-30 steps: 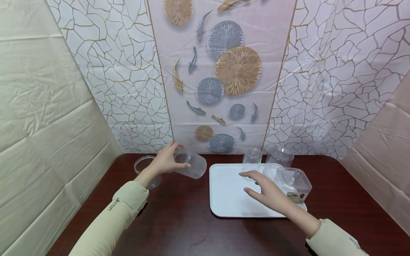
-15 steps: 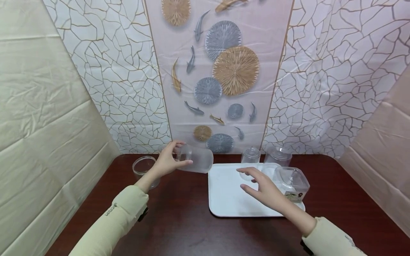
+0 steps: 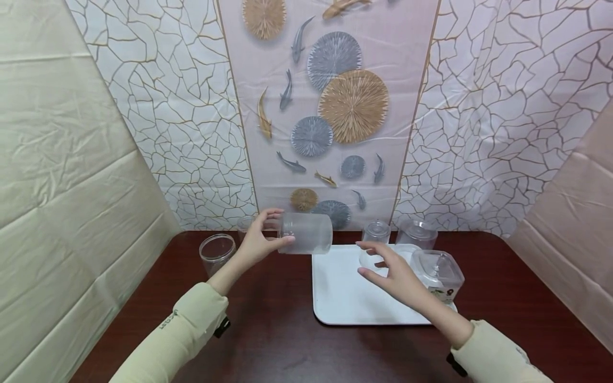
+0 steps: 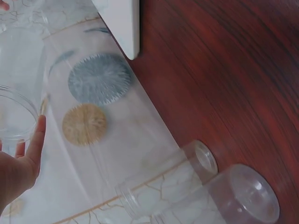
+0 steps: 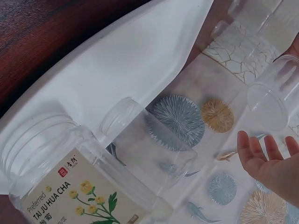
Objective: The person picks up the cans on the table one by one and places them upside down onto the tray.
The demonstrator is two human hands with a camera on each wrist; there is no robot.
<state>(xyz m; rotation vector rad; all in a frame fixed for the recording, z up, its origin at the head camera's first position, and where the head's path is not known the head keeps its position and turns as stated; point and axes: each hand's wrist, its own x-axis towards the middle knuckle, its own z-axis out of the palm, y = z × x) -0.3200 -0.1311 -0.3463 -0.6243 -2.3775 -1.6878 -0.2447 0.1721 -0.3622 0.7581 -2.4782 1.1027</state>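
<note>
My left hand [image 3: 261, 239] holds a clear plastic jar [image 3: 308, 234] by its mouth end, thumb on the near side and fingers on the far side. The jar lies level in the air, its base pointing right, over the tray's left back corner in the head view. The left wrist view shows the fingers at its threaded rim. To the right, my right hand [image 3: 395, 271] is raised over the white tray [image 3: 335, 298], fingers loosely bent and nothing in it. A labelled square jar [image 5: 93, 186] and a smaller round jar [image 5: 149, 140] stand upside down on the tray.
A wider clear jar [image 3: 416, 234] stands at the tray's back right. On the table's left, an open jar [image 3: 217, 247] stands upright, with another clear jar [image 3: 245, 224] behind it. A patterned cloth wall [image 3: 311, 175] closes off the table's back edge.
My left hand has carried the jar to the right and slightly up, turning it from tilted base-down to level. The right hand has barely moved.
</note>
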